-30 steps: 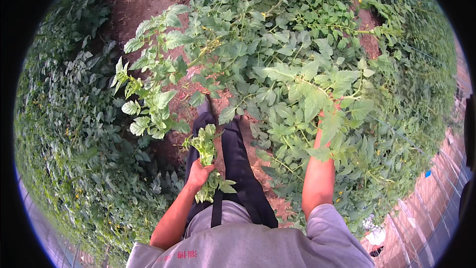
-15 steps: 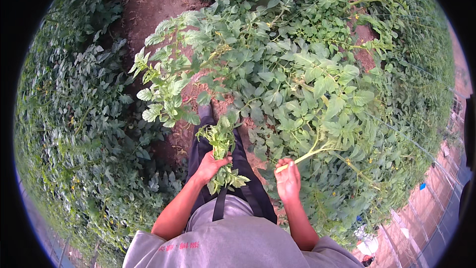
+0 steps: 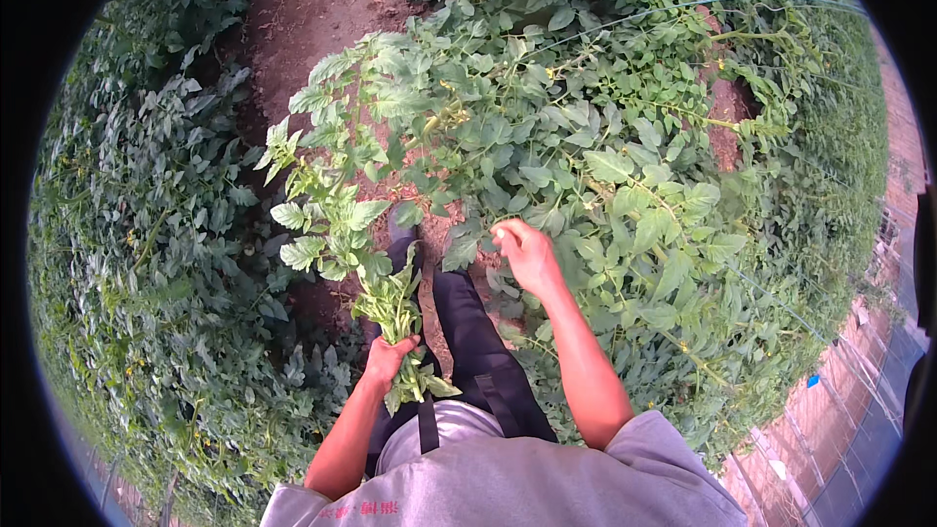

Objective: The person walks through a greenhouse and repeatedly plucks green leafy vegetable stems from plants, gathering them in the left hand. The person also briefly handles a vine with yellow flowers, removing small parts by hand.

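My left hand (image 3: 388,361) is closed around a bunch of cut leafy shoots (image 3: 392,307), which look like tomato side shoots. Their leaves stick out above and below the fist, in front of my dark trousers. Farther ahead and to the right, my right hand (image 3: 530,256) has its fingers pinched together beside the leaves of a tomato plant (image 3: 547,176). What those fingers hold, if anything, is hidden. A leafy branch (image 3: 337,195) arches over the path, close above the bunch. Another branch (image 3: 664,220) spreads to the right of my right forearm.
Dense rows of tomato plants (image 3: 166,244) stand on both sides of a bare soil path (image 3: 312,10). A thin blue-green line (image 3: 683,8) runs over the foliage at the upper right. Beyond the right row lies a strip of ground with a small blue object (image 3: 813,382).
My right hand has let go of the thick pale stem on the right and moved forward and left among the leaves. My left hand has shifted slightly left and down with the bunch.
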A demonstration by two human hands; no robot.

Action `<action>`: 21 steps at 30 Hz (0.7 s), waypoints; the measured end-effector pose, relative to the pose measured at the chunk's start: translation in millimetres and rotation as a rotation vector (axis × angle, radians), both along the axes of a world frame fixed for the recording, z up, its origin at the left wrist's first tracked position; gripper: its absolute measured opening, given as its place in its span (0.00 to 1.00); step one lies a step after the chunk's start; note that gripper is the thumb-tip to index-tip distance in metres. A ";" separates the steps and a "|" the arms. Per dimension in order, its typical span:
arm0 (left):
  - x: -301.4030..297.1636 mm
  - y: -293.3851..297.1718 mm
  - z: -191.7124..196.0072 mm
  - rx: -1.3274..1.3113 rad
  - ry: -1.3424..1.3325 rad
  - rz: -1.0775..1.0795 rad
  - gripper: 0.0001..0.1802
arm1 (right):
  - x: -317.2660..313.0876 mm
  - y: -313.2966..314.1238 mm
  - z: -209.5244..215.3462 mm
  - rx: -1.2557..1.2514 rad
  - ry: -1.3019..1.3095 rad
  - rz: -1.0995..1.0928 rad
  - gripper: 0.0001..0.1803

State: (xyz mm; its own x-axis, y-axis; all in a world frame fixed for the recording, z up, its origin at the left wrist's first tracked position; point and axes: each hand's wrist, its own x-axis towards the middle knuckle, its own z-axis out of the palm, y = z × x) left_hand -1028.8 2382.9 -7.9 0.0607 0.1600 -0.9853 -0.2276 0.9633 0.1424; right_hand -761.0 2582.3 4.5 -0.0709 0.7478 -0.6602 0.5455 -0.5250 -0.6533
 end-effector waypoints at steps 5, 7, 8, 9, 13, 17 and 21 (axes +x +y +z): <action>-34.3 -19.5 -11.6 -0.061 0.062 0.168 0.07 | 42.0 208.8 -69.8 0.540 -0.303 -0.208 0.14; -46.1 -24.3 -21.2 -0.040 0.089 0.230 0.08 | 52.6 265.9 -97.9 0.714 -0.484 -0.105 0.13; -53.0 -27.4 -25.9 -0.072 0.094 0.229 0.08 | 58.9 286.8 -111.0 0.691 -0.533 -0.025 0.12; -59.5 -31.7 -30.3 -0.093 0.103 0.243 0.07 | 65.6 302.3 -123.0 0.654 -0.622 0.101 0.12; -78.0 -50.9 -47.1 -0.151 0.136 0.294 0.08 | 81.7 326.6 -164.8 0.531 -0.846 0.477 0.13; -85.4 -60.8 -52.9 -0.177 0.166 0.305 0.07 | 86.2 325.7 -184.2 0.280 -0.932 0.585 0.14; -87.3 -52.5 -52.6 -0.190 0.170 0.272 0.08 | 80.3 318.7 -186.5 0.164 -0.976 0.630 0.13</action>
State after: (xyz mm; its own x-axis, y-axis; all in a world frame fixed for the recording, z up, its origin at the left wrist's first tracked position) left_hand -1116.1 2330.4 -60.6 -0.1256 -0.0391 -0.9913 -0.4672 0.8838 0.0243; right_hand -680.7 2901.0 -182.0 0.0243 0.8425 -0.5381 0.9862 0.0681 0.1511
